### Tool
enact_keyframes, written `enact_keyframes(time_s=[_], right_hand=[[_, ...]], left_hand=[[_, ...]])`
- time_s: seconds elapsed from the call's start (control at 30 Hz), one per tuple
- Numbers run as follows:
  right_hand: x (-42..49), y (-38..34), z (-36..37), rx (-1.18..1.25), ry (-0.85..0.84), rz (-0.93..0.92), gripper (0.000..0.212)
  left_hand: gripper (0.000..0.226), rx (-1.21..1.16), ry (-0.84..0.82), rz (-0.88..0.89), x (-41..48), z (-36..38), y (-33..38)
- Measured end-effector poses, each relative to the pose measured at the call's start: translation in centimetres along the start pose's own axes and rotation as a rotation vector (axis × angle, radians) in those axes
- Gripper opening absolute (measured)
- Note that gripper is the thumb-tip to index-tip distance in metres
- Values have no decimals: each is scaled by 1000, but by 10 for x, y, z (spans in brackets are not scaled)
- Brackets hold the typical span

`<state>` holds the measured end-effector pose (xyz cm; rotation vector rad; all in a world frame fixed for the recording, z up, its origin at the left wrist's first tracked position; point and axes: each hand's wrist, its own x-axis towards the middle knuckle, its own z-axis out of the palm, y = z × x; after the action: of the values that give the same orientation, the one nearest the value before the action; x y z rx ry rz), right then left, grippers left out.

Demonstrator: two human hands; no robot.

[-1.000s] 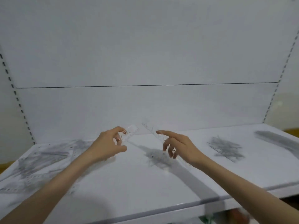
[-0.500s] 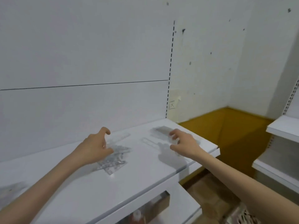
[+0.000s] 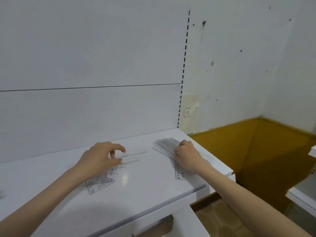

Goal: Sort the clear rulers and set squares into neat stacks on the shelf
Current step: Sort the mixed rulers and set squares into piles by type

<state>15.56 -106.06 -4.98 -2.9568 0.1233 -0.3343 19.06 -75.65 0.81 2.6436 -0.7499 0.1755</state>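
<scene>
On the white shelf (image 3: 153,185), my left hand (image 3: 100,158) pinches the near end of a clear ruler (image 3: 135,153), which lies with another clear strip toward the back panel. A loose pile of clear set squares (image 3: 100,183) sits just in front of that hand, partly under my wrist. My right hand (image 3: 186,156) has its fingers curled on a long clear ruler (image 3: 179,174) that runs under the palm. Its fingertips touch a stack of clear rulers (image 3: 164,144) at the shelf's far right.
The shelf ends just right of my right hand at its edge (image 3: 229,171), with ochre floor (image 3: 256,151) beyond. A slotted upright (image 3: 183,65) marks the back panel's right end. Another white shelf unit (image 3: 304,194) stands at far right. A brown box (image 3: 153,228) sits below.
The view has swung right to the shelf's end. Both hands carried their rulers over and came down: the left by the set squares, the right onto the ruler stack.
</scene>
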Motion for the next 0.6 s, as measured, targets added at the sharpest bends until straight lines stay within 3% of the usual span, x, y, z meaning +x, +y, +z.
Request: enact_keyframes(time_s=[0.13,0.23,0.3,0.37,0.43,0.53,0.6], right_hand=[[-1,0,-5,-43,23,-57,32],[-12,-16,-20,307,147,-243,38],[-26,-34,-30,467,108,-409,46],[-36,-48,-29,393,73,-584,48],[-37,-49,-21,283,133,-714,38],[-37,-30,-20,403,197,-722,25],[-38,-8,-22,464,260,-655,22]], left_hand=[[39,-67,-86,63,-1,3,2],[42,-136,-65,109,2,7,8],[40,-182,-46,136,5,10,15],[37,-222,-43,190,8,14,25],[36,-249,-75,247,13,17,35],[35,-183,-105,262,20,19,38],[48,-97,-84,204,23,20,31]])
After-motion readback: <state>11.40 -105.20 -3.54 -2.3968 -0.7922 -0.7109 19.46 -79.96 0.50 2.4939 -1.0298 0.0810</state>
